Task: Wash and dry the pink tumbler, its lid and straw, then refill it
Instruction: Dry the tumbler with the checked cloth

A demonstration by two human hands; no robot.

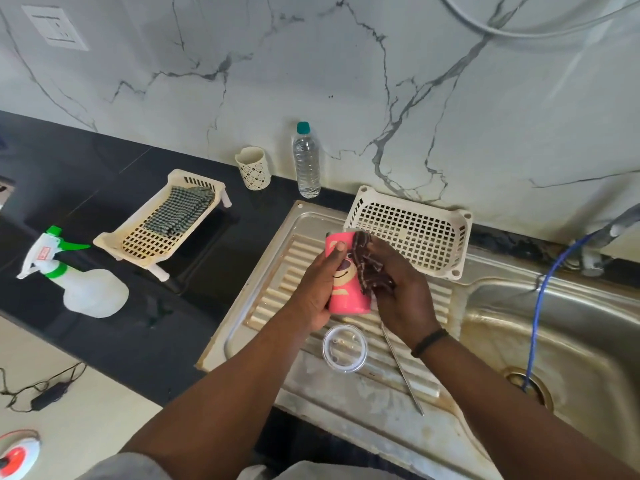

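Head view, left to right: on the table we see a spray bottle [83, 282] and a rack [162, 221] with a spare towel. Our left hand [317, 289] curls round the tumbler [341, 275], steadying it over the drainboard [277, 296] while our right hand [403, 294] grips a cloth [370, 265] against its side, apparently drying. Lid [344, 348] and straw [401, 368] lie below; a basket [412, 230] stands behind.

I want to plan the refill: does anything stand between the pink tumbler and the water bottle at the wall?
Nothing visible does. The left hand holds the pink tumbler over the drainboard; the water bottle stands beyond it, with only bare steel and counter between.
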